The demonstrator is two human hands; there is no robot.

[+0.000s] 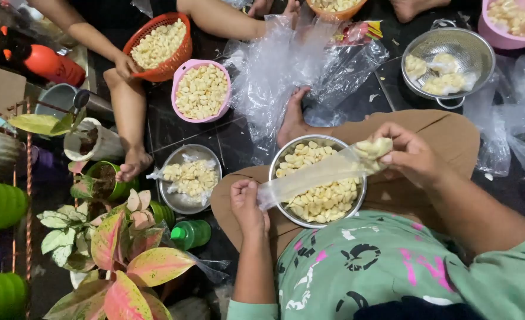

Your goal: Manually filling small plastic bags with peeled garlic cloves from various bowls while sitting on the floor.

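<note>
A clear plastic bag [315, 175] is stretched between my two hands over a steel bowl [286, 155] of peeled pale cloves resting on my lap. My left hand [247, 204] grips the bag's twisted open end at the bowl's near left. My right hand [410, 154] pinches the filled end, where a small clump of cloves [373, 148] sits inside the plastic, above the bowl's right rim.
Another person sits opposite, a hand [124, 64] on an orange basket [169, 68] of cloves. A pink bowl [179, 101], a steel plate [173, 198], a colander [481, 56] with filled bags, loose plastic bags [274, 65], a green bottle [191, 233] and potted plants [126, 255] surround me.
</note>
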